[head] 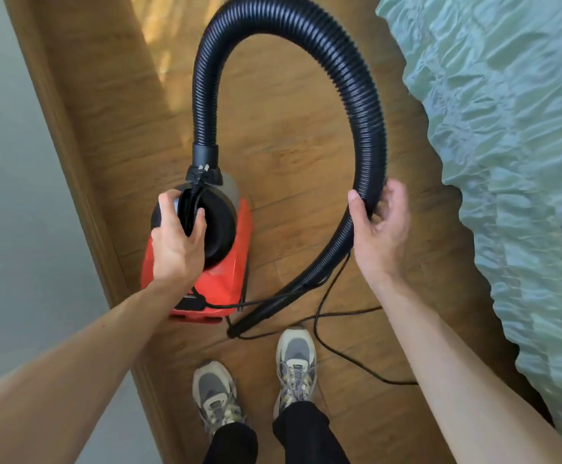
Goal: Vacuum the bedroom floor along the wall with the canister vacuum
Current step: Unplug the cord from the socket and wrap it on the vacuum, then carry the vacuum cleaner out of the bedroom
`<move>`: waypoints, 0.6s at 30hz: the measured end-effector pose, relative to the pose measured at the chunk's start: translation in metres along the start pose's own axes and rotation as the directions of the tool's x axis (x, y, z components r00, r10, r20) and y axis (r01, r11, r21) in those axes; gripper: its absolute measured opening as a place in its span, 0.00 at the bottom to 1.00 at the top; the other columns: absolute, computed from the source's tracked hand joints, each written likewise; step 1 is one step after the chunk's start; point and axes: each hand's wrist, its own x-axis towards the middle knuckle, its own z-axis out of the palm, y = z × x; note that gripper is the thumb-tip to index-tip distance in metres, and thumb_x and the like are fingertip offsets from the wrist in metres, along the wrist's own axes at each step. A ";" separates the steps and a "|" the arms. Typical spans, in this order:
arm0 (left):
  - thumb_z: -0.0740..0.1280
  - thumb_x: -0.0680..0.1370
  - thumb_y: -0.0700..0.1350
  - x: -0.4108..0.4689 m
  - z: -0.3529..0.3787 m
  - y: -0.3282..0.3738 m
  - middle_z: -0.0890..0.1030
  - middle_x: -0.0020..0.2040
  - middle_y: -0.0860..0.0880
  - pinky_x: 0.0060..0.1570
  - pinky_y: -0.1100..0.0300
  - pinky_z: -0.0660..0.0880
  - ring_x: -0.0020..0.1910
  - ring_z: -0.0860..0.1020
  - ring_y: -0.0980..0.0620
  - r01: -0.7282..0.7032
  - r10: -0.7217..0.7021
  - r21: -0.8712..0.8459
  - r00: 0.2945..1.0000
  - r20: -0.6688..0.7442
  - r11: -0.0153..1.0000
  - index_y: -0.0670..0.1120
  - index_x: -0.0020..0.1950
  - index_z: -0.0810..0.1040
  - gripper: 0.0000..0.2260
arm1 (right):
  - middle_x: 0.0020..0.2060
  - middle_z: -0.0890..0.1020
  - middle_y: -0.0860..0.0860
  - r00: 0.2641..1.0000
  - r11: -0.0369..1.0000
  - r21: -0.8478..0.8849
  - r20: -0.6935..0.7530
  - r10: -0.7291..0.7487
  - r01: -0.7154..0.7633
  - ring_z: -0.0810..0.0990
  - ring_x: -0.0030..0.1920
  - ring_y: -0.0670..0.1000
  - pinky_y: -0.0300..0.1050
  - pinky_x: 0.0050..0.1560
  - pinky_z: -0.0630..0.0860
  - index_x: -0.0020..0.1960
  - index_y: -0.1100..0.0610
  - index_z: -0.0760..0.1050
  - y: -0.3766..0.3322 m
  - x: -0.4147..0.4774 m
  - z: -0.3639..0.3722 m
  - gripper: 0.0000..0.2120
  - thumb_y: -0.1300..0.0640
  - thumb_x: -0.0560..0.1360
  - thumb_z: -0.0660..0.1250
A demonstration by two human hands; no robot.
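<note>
A red canister vacuum (221, 279) with a black round top hangs just above the wooden floor, close to the wall on the left. My left hand (177, 242) is closed around its black carrying handle (189, 209). A thick black ribbed hose (313, 45) rises from the vacuum's front, arcs over to the right and comes back down. My right hand (378, 229) grips the hose on its right side. The hose's lower end tapers to a nozzle (249, 321) near the floor by my right shoe.
A pale wall (11, 162) with a wooden baseboard (82, 182) runs along the left. A bed with a light green quilted cover (507, 145) fills the right side. A black power cord (346, 358) trails across the floor by my two grey sneakers (296, 366).
</note>
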 end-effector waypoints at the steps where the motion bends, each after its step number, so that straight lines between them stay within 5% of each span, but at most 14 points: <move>1: 0.61 0.82 0.50 0.000 -0.010 0.014 0.77 0.48 0.46 0.51 0.44 0.79 0.45 0.77 0.45 0.005 -0.005 -0.004 1.000 -0.015 1.000 0.52 0.64 0.64 0.12 | 0.52 0.82 0.46 0.999 0.999 0.003 0.000 -0.049 0.049 0.83 0.52 0.48 0.45 0.51 0.82 0.60 0.44 0.71 -0.021 0.009 0.000 0.13 0.52 0.78 0.70; 3: 0.62 0.82 0.51 0.001 -0.031 0.048 0.78 0.49 0.45 0.52 0.43 0.78 0.47 0.77 0.42 0.012 -0.012 -0.018 0.999 -0.039 1.000 0.54 0.62 0.64 0.11 | 0.50 0.82 0.45 0.990 0.990 0.006 -0.008 -0.140 0.140 0.83 0.50 0.50 0.52 0.51 0.82 0.59 0.41 0.70 -0.067 0.026 -0.005 0.13 0.51 0.79 0.69; 6: 0.63 0.81 0.50 0.002 -0.068 0.111 0.77 0.48 0.47 0.52 0.47 0.76 0.51 0.76 0.40 -0.031 0.028 -0.039 0.998 -0.061 0.999 0.54 0.62 0.65 0.11 | 0.46 0.82 0.44 0.968 0.969 -0.030 -0.056 -0.245 0.243 0.83 0.46 0.49 0.45 0.48 0.80 0.65 0.50 0.69 -0.146 0.050 -0.020 0.17 0.51 0.79 0.69; 11: 0.62 0.82 0.47 -0.006 -0.140 0.238 0.78 0.48 0.48 0.48 0.55 0.71 0.47 0.76 0.45 -0.150 0.143 -0.066 0.985 -0.098 0.987 0.56 0.65 0.68 0.12 | 0.40 0.81 0.45 0.917 0.925 -0.032 -0.123 -0.379 0.378 0.81 0.40 0.49 0.57 0.43 0.79 0.63 0.45 0.68 -0.300 0.090 -0.069 0.17 0.49 0.78 0.69; 18: 0.64 0.81 0.42 -0.026 -0.238 0.420 0.79 0.48 0.50 0.49 0.60 0.67 0.48 0.75 0.49 -0.334 0.309 -0.077 0.922 -0.232 0.939 0.50 0.62 0.74 0.10 | 0.31 0.75 0.48 0.798 0.814 0.041 -0.229 -0.557 0.579 0.72 0.28 0.45 0.35 0.31 0.68 0.62 0.50 0.73 -0.523 0.124 -0.153 0.14 0.54 0.78 0.70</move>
